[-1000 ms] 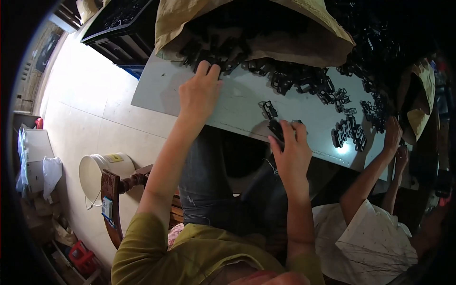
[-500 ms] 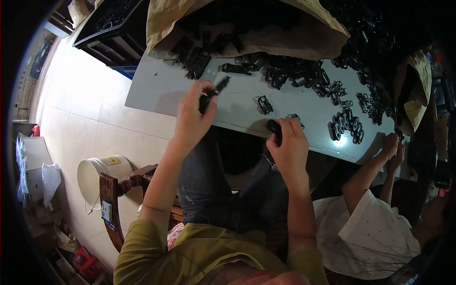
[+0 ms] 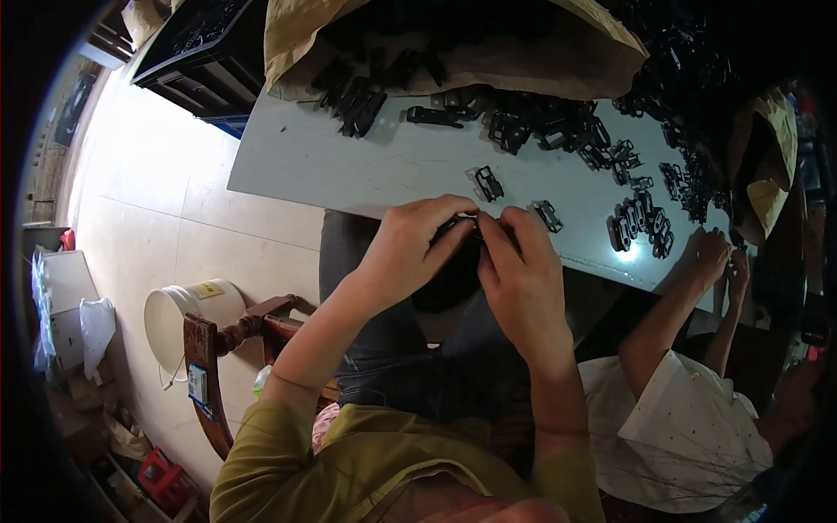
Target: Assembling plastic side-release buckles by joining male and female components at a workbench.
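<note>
My left hand point(image 3: 418, 240) and my right hand point(image 3: 527, 283) meet fingertip to fingertip at the near edge of the white table point(image 3: 340, 170). Both are closed on small black plastic parts point(image 3: 473, 223), mostly covered by the fingers; whether these are joined I cannot tell. Just beyond my fingers lies a loose black frame-like piece point(image 3: 489, 183). A similar piece point(image 3: 547, 216) rests beside my right fingers. Farther back, longer black pieces point(image 3: 436, 116) and a heap of black frames point(image 3: 558, 131) spread in front of a large brown paper bag point(image 3: 567, 78).
Another person's hands point(image 3: 719, 254) work at the table's right, near a row of black frames point(image 3: 641, 228) and a second paper bag point(image 3: 776, 183). At far left stands a black crate point(image 3: 196, 91). A white bucket point(image 3: 166, 327) and a wooden chair point(image 3: 205, 375) are on my left.
My left hand has come right and nearer, bringing its black part to the one in my right hand. My right hand has shifted slightly left; the hands now meet.
</note>
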Tool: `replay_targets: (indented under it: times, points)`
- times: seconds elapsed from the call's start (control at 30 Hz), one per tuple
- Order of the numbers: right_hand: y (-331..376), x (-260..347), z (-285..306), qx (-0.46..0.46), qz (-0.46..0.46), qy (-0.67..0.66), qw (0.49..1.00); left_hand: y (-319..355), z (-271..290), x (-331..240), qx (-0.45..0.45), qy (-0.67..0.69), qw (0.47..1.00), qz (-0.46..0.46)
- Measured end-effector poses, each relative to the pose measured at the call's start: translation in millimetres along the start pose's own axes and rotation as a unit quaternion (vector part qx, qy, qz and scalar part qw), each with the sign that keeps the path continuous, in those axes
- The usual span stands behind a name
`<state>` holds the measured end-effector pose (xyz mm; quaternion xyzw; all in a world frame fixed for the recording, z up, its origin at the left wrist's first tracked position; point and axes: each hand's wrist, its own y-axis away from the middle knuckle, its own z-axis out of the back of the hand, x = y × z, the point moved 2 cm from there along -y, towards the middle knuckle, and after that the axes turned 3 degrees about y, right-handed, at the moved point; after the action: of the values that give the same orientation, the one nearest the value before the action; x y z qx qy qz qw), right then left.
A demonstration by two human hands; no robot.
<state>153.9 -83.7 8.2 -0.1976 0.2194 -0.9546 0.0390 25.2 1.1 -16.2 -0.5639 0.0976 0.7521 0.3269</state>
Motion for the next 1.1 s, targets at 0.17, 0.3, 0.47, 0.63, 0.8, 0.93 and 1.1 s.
replay_targets:
  times: [0.17, 0.3, 0.47, 0.63, 0.8, 0.93, 1.1]
  points:
    - [11.2, -3.5, 8.7, 0.027, -0.113, -0.142, 0.983, 7.4, 1.6, -5.2, 0.044, 0.048, 0.998, 0.002]
    - [35.0, -25.3, 3.6, 0.125, -0.208, -0.349, 0.905, 18.6, 0.8, -3.2, 0.092, 0.11, 0.989, -0.033]
    - [24.9, -22.9, 0.5, 0.171, -0.175, -0.304, 0.921, 30.0, 0.9, 7.2, 0.11, 0.093, 0.99, -0.01]
    - [-40.7, -59.7, -15.5, -0.054, -0.151, 0.005, 0.987, 4.6, 15.5, 26.3, 0.084, -0.175, 0.966, -0.169]
    - [-77.4, -82.4, -38.9, -0.004, -0.21, 0.144, 0.967, -57.7, 19.5, 35.8, -0.161, -0.335, 0.92, -0.126]
    - [-63.0, -96.0, -31.8, -0.06, -0.203, 0.074, 0.975, -66.0, 28.9, 55.2, -0.158, -0.417, 0.887, -0.118]
    - [14.7, -119.0, 4.8, -0.144, -0.301, 0.041, 0.942, -47.9, 31.7, 42.9, -0.133, -0.222, 0.966, -0.026]
